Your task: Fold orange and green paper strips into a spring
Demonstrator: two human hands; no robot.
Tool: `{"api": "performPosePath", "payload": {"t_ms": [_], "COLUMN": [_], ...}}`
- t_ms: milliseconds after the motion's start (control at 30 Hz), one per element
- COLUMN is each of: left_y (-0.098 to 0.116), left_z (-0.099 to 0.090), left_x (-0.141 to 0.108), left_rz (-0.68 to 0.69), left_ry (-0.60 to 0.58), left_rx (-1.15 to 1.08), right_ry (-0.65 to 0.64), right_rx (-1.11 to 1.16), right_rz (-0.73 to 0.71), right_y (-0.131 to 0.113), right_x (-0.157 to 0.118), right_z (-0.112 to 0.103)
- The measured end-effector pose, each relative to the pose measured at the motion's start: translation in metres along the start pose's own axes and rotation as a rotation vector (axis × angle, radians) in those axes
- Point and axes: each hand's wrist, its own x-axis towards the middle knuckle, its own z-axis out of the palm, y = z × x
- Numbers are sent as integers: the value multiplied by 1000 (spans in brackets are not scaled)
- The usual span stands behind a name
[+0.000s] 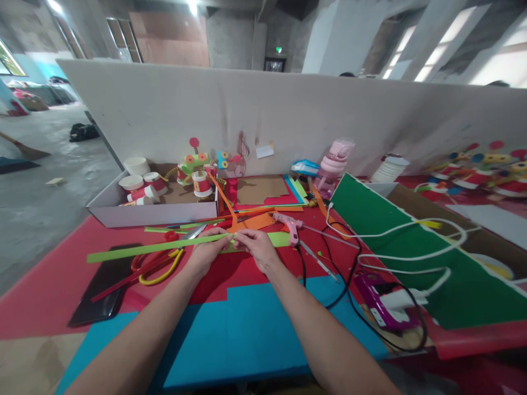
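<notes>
My left hand (211, 250) pinches a light green paper strip (144, 248), whose long end sticks out to the left. Close against it, my right hand (256, 246) is closed with fingertips together where the green strip meets an orange paper strip (223, 193). That orange strip rises from the fingertips toward the back; which fingers bear on it is hard to make out. Beyond my right hand lies a pink glue gun (289, 226). Scissors with yellow handles (162, 274) lie to the left of my left hand, partly under the green strip.
A white box (160, 215) with paper cups and a paper-cup figure (201, 184) stands at the back left. A black phone (101, 293) lies at left, blue paper (247, 334) in front. Right are a purple power strip (385, 302), cables and a green panel (411, 269).
</notes>
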Motion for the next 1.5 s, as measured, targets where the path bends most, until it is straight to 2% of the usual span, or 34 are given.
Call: {"api": "performPosePath", "payload": {"t_ms": [133, 267, 367, 567, 667, 800, 967, 1100, 1267, 1500], "left_y": [-1, -1, 1, 3, 4, 4, -2, -1, 1, -5], "left_z": [0, -1, -1, -1, -2, -2, -1, -1, -3, -2], "left_x": [0, 1, 0, -1, -1, -1, 3, 4, 2, 4], "left_rz": [-24, -21, -26, 96, 123, 86, 13, 14, -64, -42], "left_ry": [-18, -25, -38, -21, -41, -43, -61, -80, -135, -109], "left_rx": [27, 81, 84, 125, 150, 187, 113, 63, -53, -70], "right_ry": [-35, -35, -85, -85, -98, -100, -45, -59, -94, -20], "right_rx": [-24, -148, -171, -139, -140, -118, -68, -77, -95, -22], "right_rz": [41, 5, 15, -122, -83, -43, -52, -45, -30, -12], "right_y": [-4, -8, -12, -17, -16, -12, -8, -8, -10, -6], "right_x": [-2, -2, -3, -5, -5, -3, -1, -1, -2, 0], "right_z": [-2, -6, -8, -3, -3, -4, -3, -3, -5, -4]}}
